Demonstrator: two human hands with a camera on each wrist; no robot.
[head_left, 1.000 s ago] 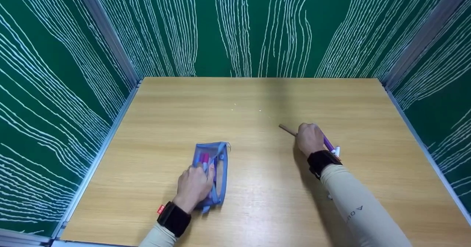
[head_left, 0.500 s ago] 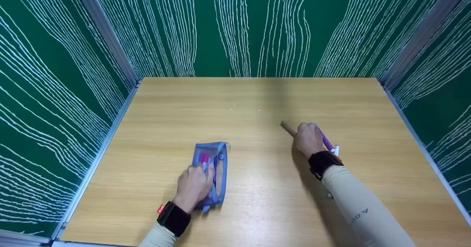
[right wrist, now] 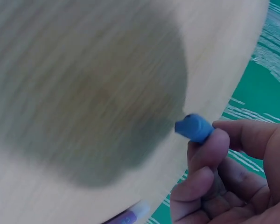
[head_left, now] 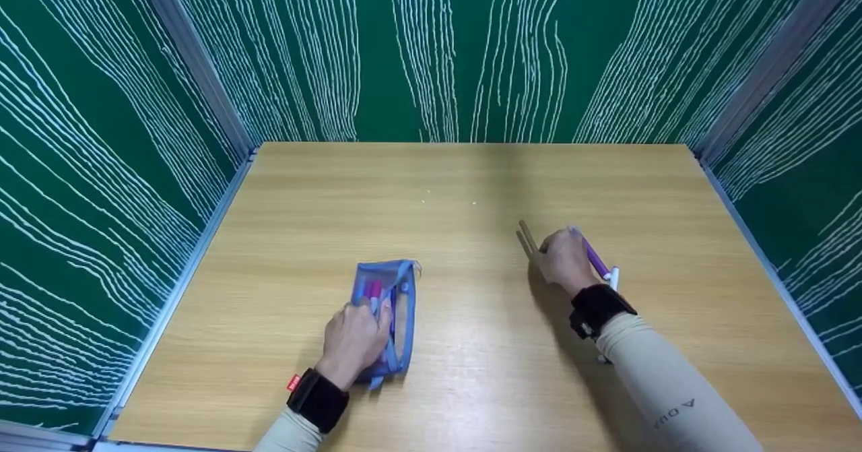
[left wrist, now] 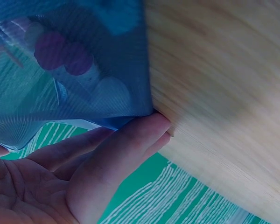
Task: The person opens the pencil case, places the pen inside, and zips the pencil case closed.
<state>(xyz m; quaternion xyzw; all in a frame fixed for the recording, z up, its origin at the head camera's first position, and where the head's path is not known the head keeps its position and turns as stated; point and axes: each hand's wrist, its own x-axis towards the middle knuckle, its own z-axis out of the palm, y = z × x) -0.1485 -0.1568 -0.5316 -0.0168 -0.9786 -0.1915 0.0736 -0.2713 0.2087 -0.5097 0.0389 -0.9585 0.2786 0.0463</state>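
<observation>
Item 1: blue mesh pouch [head_left: 388,307], near-left of worktop [head_left: 471,384], long axis running away from me; markers w/ purple & red caps visible inside. My left hand [head_left: 351,343] pinched its near end, fingers curled on the mesh.

Item 2: brown stick [head_left: 527,238], in my right hand [head_left: 564,261], grip closed round it, tip pointing far-left. Blue-capped end [right wrist: 194,127] showed in wrist view. Purple pen [head_left: 595,259] alongside that hand.

Relation: pouch lay left & nearer me than the right hand, well apart.
</observation>
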